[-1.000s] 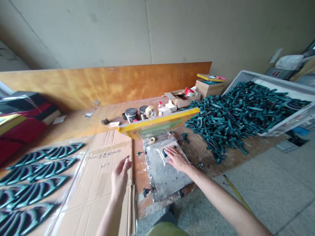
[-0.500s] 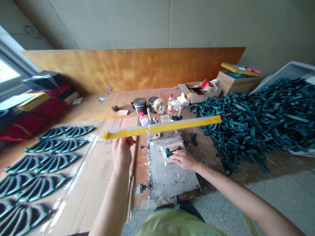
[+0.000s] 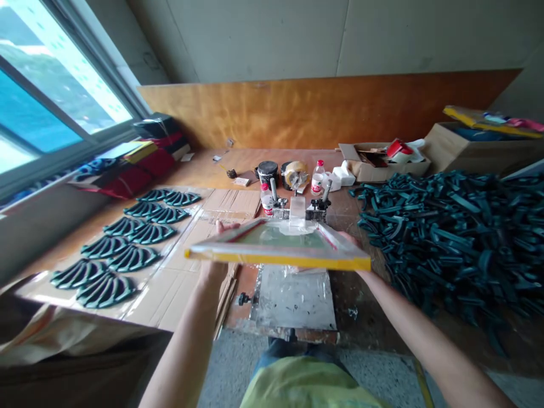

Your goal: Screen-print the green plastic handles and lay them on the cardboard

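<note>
Across the middle of the view, a yellow-edged mesh frame (image 3: 276, 259), flat and level, lifted clear above a scuffed metal plate (image 3: 295, 297); at the plate's far end, a pair of hinge clamps (image 3: 317, 205), with nothing of the frame seated in them as far as can be seen. Left hand (image 3: 213, 269) under the frame's left side, fingers curled up around the edge, closed on the frame; right hand (image 3: 362, 273) under the right side, fingers partly hidden behind the frame, apparently closed the same way; neither hand open, and nothing else in either.

The step in hand, by the look of it: frame out of its clamps and carried in 2 hands, with no pressing or wiping under way. The next move, as a judgement, calls for a steady, level hold, with the far edge lined up to the clamps and no knock against the posts.

To the left, rows of dark green fan-shaped pieces (image 3: 134, 259) on flattened cardboard (image 3: 232, 201); to the right, a heaped pile of dark green pieces (image 3: 446, 243); on the far side of the wooden bench (image 3: 221, 164), an ink tin (image 3: 267, 173), a roll of tape (image 3: 296, 173) and a plastic bottle (image 3: 317, 178); further right, an open cardboard box (image 3: 382, 169).
</note>
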### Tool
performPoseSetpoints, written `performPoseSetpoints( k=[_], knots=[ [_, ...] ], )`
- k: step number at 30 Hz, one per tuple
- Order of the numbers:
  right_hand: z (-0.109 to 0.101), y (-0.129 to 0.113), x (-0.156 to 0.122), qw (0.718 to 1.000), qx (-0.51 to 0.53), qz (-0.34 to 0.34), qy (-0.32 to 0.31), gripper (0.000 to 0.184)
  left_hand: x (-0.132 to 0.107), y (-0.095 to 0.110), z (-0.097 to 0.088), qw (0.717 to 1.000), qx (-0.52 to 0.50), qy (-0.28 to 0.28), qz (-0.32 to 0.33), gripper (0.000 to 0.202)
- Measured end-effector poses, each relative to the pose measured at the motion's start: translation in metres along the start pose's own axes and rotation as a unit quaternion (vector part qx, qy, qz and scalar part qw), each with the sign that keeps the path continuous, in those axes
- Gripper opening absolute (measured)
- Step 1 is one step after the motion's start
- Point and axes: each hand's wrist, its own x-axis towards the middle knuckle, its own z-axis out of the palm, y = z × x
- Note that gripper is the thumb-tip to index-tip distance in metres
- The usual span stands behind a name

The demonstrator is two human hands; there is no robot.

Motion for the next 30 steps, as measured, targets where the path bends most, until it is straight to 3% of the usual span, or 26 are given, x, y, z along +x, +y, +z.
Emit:
performPoseSetpoints(
  k=[2, 5, 9, 13, 17, 21, 25, 27, 30],
  knots=[
    [-0.013, -0.011, 0.012, 0.999, 0.014, -0.024, 0.029, 0.031, -0.016, -0.017, -0.020, 0.995, 0.043, -0.039, -0.084, 0.056],
    [-0.007, -0.053, 0.028, 0.990, 0.009, -0.138, 0.041, 0.047, -0.036, -0.054, -0.042, 0.972, 0.075, -0.109, -0.193, 0.065],
    [0.023, -0.106, 0.044, 0.970, -0.109, -0.213, -0.037, 0.065, -0.044, -0.108, -0.049, 0.974, 0.074, -0.101, -0.191, 0.090],
    [0.039, -0.126, 0.049, 0.952, -0.214, -0.177, -0.128, 0.036, -0.038, -0.143, -0.051, 0.975, 0.084, -0.095, -0.182, 0.092],
    [0.034, -0.128, 0.049, 0.935, -0.277, -0.131, -0.178, 0.018, -0.034, -0.158, -0.056, 0.972, 0.109, -0.115, -0.171, 0.080],
    [0.032, -0.119, 0.040, 0.937, -0.299, -0.130, -0.126, 0.020, -0.034, -0.166, -0.059, 0.972, 0.114, -0.124, -0.162, 0.073],
    [0.048, -0.108, 0.023, 0.938, -0.315, -0.110, -0.095, 0.015, -0.034, -0.171, -0.060, 0.975, 0.116, -0.122, -0.146, 0.074],
    [0.057, -0.107, 0.013, 0.935, -0.312, -0.139, -0.097, 0.013, -0.035, -0.172, -0.060, 0.975, 0.118, -0.123, -0.144, 0.073],
    [0.061, -0.109, -0.006, 0.912, -0.300, -0.238, -0.149, 0.014, -0.035, -0.170, -0.059, 0.975, 0.104, -0.124, -0.154, 0.073]
  ],
)
